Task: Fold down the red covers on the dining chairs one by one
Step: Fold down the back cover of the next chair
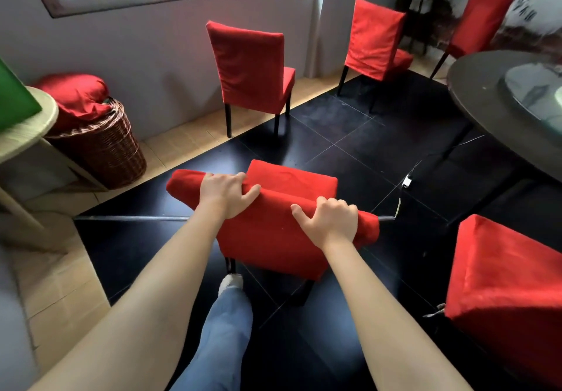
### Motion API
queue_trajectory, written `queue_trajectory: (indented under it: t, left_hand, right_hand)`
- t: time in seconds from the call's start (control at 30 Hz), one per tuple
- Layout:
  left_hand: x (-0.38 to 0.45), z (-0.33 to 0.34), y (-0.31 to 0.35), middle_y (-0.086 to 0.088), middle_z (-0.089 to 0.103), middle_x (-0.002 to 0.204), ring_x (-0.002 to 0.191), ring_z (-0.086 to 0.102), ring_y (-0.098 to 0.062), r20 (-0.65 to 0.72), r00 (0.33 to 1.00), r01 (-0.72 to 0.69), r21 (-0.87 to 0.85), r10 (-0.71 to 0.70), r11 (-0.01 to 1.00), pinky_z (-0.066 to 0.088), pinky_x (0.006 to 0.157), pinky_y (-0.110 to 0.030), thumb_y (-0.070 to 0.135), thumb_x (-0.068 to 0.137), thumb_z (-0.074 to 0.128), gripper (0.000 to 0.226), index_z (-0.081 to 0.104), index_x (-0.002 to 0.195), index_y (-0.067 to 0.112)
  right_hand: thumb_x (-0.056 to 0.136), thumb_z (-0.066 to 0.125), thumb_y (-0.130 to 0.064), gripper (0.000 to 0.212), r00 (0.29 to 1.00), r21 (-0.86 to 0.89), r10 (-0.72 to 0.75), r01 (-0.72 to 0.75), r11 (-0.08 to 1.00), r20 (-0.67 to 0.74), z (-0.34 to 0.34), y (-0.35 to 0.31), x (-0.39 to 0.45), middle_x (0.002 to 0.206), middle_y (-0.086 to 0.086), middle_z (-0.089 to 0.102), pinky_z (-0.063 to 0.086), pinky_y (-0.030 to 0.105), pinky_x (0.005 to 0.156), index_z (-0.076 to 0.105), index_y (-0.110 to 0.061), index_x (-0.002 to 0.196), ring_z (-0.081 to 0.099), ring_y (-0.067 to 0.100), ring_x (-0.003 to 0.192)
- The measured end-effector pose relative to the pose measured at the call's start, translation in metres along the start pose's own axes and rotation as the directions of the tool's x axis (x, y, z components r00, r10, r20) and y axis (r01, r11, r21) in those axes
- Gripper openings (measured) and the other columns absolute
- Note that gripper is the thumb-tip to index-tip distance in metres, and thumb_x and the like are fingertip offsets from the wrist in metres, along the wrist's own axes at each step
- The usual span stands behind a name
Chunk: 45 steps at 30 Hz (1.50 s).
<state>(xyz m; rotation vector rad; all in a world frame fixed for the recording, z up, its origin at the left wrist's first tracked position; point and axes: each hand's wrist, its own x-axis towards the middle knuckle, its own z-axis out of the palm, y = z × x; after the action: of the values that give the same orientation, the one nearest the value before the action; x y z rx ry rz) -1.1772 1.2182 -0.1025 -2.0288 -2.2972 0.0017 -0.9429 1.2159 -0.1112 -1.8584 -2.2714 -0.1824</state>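
Note:
Directly below me stands a dining chair in a red cover [270, 238], seen from behind its backrest. My left hand [226, 191] grips the top edge of the backrest cover near its left end, fingers curled over the far side. My right hand [330, 221] grips the same top edge near the right end. The chair's red seat [292, 177] shows beyond the backrest. Three more red-covered chairs stand further off: one by the wall [249, 68], one near the corner [375, 40], one behind the table [480, 19]. A fourth red-covered chair [504, 287] is close at the right.
A round dark table [474, 92] with a glass turntable fills the right side. A wicker basket [103, 147] holding red cloth stands at the left wall, beside a pale round table [27, 138]. My leg and shoe [231, 281] are under the chair back. A cable lies on the black floor tiles.

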Motion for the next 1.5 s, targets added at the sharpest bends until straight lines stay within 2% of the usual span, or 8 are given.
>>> queue_trajectory:
  t: [0.33,0.57,0.73,0.93,1.1,1.27,1.5]
  left_hand:
    - [0.009,0.003,-0.019,-0.001,0.071,0.107,0.102,0.063,-0.024,-0.030,1.000,-0.008,0.011,0.008,1.000,0.035,0.089,-0.035,0.063,0.089,0.029,0.054,0.063,0.116,0.030]
    - [0.008,0.002,-0.022,-0.002,0.071,0.104,0.100,0.062,-0.025,-0.016,0.999,-0.037,-0.008,0.037,0.999,0.035,0.087,-0.035,0.063,0.089,0.029,0.054,0.064,0.112,0.029]
    - [0.007,0.004,-0.028,-0.002,0.071,0.106,0.101,0.062,-0.025,-0.008,0.998,-0.063,-0.043,0.063,0.997,0.036,0.089,-0.035,0.065,0.088,0.027,0.058,0.063,0.117,0.029]
    - [0.013,0.005,-0.038,0.001,0.070,0.109,0.103,0.062,-0.024,0.019,0.984,-0.177,-0.095,0.179,0.980,0.038,0.089,-0.035,0.068,0.087,0.027,0.061,0.060,0.121,0.029]
    - [0.008,0.011,-0.049,-0.001,0.073,0.096,0.092,0.065,-0.026,-0.097,0.959,-0.275,-0.114,0.265,0.955,0.041,0.079,-0.033,0.070,0.084,0.033,0.059,0.063,0.116,0.029]
    - [0.007,0.011,-0.057,-0.001,0.073,0.096,0.092,0.066,-0.026,-0.125,0.936,-0.346,-0.135,0.330,0.929,0.042,0.080,-0.034,0.072,0.082,0.030,0.064,0.062,0.117,0.028]
    - [0.013,0.013,-0.065,-0.002,0.073,0.089,0.085,0.067,-0.027,-0.194,0.886,-0.451,-0.149,0.421,0.880,0.042,0.077,-0.035,0.076,0.072,0.013,0.082,0.063,0.113,0.026]
  right_hand:
    - [0.082,0.027,-0.078,0.077,0.998,0.011,0.022,-0.023,1.000,0.059,-0.002,-0.019,0.002,0.090,0.008,0.068,0.037,0.038,0.076,0.065,-0.012,0.089,0.060,0.029,0.086]
    - [0.081,0.027,-0.080,0.076,0.990,-0.024,0.053,-0.050,0.998,0.127,-0.004,-0.022,0.003,0.087,0.008,0.069,0.036,0.038,0.074,0.063,-0.013,0.089,0.062,0.031,0.082]
    - [0.081,0.026,-0.080,0.076,0.989,-0.041,0.071,-0.066,0.997,0.133,-0.004,-0.027,0.000,0.086,0.008,0.069,0.034,0.037,0.073,0.063,-0.014,0.087,0.063,0.029,0.082]
    - [0.084,0.021,-0.078,0.077,0.978,-0.063,0.148,-0.140,0.988,0.150,-0.007,-0.035,-0.005,0.086,0.007,0.070,0.036,0.038,0.076,0.064,-0.015,0.086,0.063,0.029,0.085]
    - [0.085,0.021,-0.078,0.077,0.962,-0.140,0.233,-0.213,0.967,0.146,-0.009,-0.050,-0.023,0.083,0.006,0.070,0.032,0.038,0.074,0.065,-0.015,0.086,0.064,0.029,0.082]
    - [0.087,0.022,-0.076,0.075,0.937,-0.171,0.307,-0.279,0.945,0.166,-0.016,-0.064,-0.036,0.084,0.005,0.069,0.038,0.038,0.081,0.064,-0.014,0.085,0.063,0.028,0.082]
    - [0.088,0.021,-0.075,0.073,0.903,-0.187,0.403,-0.375,0.908,0.150,-0.021,-0.084,-0.051,0.080,0.005,0.068,0.040,0.038,0.083,0.063,-0.015,0.081,0.063,0.026,0.078]
